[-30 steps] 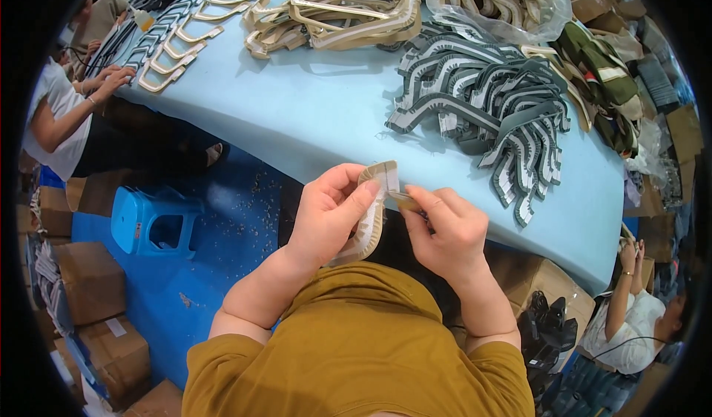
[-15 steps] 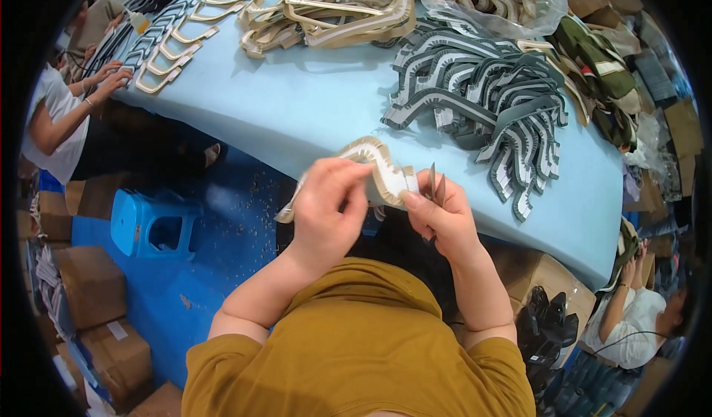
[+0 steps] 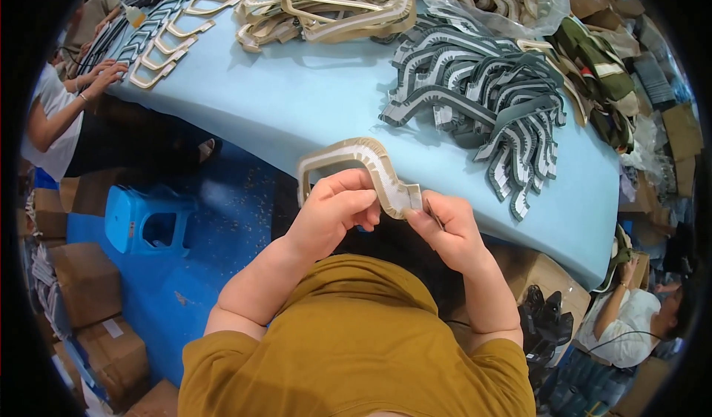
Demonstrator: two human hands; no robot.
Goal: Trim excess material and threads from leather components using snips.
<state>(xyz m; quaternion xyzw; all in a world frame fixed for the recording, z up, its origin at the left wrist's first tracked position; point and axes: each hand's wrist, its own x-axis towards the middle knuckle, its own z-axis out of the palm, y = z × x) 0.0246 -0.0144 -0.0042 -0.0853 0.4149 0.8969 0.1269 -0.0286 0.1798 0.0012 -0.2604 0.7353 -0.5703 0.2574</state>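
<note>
A curved beige fabric strip (image 3: pixel 356 150) with a white band along it is held up in front of me, near the front edge of the table. My left hand (image 3: pixel 326 213) is closed at its middle bend, fingers curled against the inner side. At the strip's short right end, my right hand (image 3: pixel 445 228) pinches it between thumb and fingers. Small metal snips (image 3: pixel 433 214) are tucked in that same hand, mostly hidden by the fingers.
The light blue table (image 3: pixel 245 106) carries a pile of dark grey curved strips (image 3: pixel 475 83), a stack of beige ones (image 3: pixel 348 17) and a plastic bag (image 3: pixel 497 2). A blue stool (image 3: pixel 148 220) and cardboard boxes (image 3: pixel 85 280) stand left. Co-workers sit on both sides.
The strip has turned and its left part swung up, so more of its curve shows. My left hand has shifted slightly along it. The snips' blades no longer stick up from my right hand.
</note>
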